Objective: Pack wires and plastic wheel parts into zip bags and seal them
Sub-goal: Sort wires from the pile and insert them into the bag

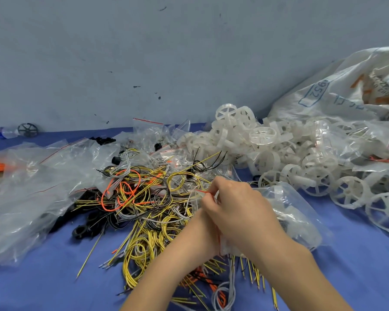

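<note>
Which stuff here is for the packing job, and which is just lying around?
For the job:
small clear zip bag with red seal strip
tangled yellow, orange and black wires
white plastic spoked wheels

Lying about:
clear plastic bottle with blue label
lone dark spoked wheel

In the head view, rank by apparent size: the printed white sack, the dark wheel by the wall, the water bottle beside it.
1. Printed white sack, far the largest.
2. Water bottle and dark wheel: look alike, not ranked.
</note>
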